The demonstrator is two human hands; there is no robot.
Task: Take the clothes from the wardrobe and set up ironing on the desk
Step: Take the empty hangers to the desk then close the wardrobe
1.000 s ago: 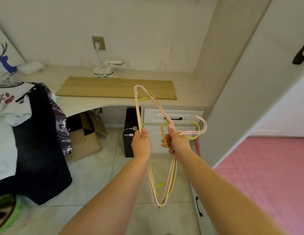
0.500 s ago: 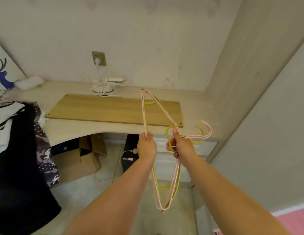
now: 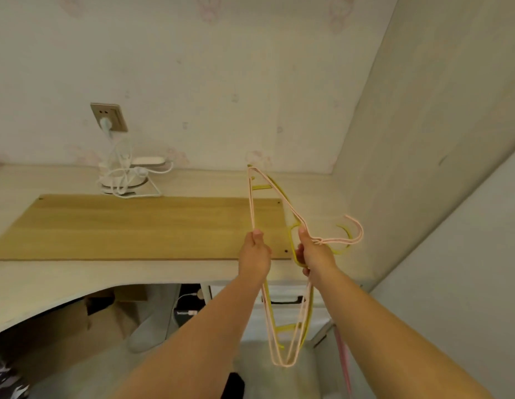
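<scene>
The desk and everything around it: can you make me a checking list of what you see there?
Surface: pale desk with a wooden board lying flat on it.
Job's things: pink hangers and yellow hangers, held together; no clothes on them.
Clutter: cardboard box under the desk.
Hands: left hand and right hand both grip the hangers.
Cables: white cord from wall socket, coiled on a white device.
Surroundings: wardrobe side, drawer.

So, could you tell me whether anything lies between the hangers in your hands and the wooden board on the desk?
Nothing visible does. The hangers, gripped by the left hand and right hand, hang over the bare right end of the wooden board; the coiled cable sits behind it.
</scene>
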